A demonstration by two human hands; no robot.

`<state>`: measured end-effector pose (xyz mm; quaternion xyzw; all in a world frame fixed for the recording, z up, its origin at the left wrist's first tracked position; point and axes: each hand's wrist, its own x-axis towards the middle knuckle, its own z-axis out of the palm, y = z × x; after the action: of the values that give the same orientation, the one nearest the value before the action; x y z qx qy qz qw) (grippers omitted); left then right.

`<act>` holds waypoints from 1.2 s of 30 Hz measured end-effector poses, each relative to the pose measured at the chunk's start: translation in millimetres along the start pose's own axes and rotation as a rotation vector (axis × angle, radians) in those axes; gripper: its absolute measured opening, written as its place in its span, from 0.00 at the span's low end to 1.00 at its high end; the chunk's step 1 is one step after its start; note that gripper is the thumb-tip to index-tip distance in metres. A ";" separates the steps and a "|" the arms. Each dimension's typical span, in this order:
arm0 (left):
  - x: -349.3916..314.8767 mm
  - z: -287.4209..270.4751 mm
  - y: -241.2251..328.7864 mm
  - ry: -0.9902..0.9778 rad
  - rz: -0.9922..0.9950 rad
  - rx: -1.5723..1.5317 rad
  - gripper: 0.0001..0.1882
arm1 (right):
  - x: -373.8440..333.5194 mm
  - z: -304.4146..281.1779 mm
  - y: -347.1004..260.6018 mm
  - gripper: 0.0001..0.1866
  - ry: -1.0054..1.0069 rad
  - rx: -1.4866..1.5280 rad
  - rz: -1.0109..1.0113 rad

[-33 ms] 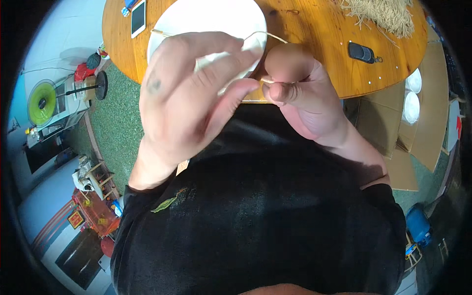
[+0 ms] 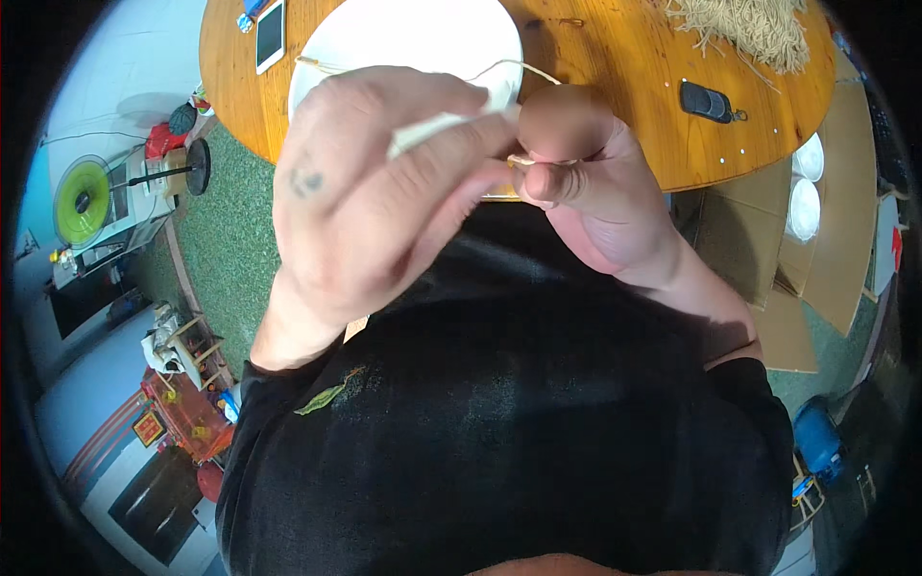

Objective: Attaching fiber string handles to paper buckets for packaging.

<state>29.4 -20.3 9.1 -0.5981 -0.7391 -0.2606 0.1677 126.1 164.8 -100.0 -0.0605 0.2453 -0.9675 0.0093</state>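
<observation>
In front of my chest, my right hand (image 2: 595, 178) is closed in a pinch on a thin beige cord (image 2: 535, 69), with a short piece of it showing between thumb and finger. My left hand (image 2: 370, 192) is beside it, fingers bent and tips reaching the pinched cord. Motion smears those fingertips, so their grip is unclear. More cord runs behind the left hand, and a strand lies over the white round plate (image 2: 413, 29). Both hands partly cover the plate's near side.
On the round wooden table (image 2: 615, 58) are a phone (image 2: 272, 38), a black key fob (image 2: 706, 102) and a heap of beige cords (image 2: 754, 34). An open cardboard box (image 2: 744, 226) with white round items stands at right. A fan (image 2: 84, 200) is at left.
My left hand has shifted slightly right, its fingertips now closer to the cord in my right hand. My right hand stays nearly still.
</observation>
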 end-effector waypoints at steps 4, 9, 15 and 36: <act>8.1 3.1 3.3 -0.001 0.095 0.041 0.20 | 2.4 -0.2 1.8 0.07 -0.042 0.102 0.008; 10.1 4.1 5.3 -0.015 0.091 0.044 0.18 | -2.5 1.5 -1.2 0.06 -0.039 0.038 0.004; 9.9 6.2 4.4 -0.032 -0.013 -0.038 0.14 | -7.3 2.6 -9.5 0.07 -0.018 0.030 0.033; 12.0 3.4 6.7 -0.051 0.024 -0.028 0.14 | -10.3 14.2 -37.8 0.25 0.045 -1.110 -0.619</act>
<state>33.4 -7.8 14.3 -0.6156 -0.7323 -0.2536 0.1432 138.5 191.9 -70.8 -0.1039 0.6814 -0.6554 -0.3087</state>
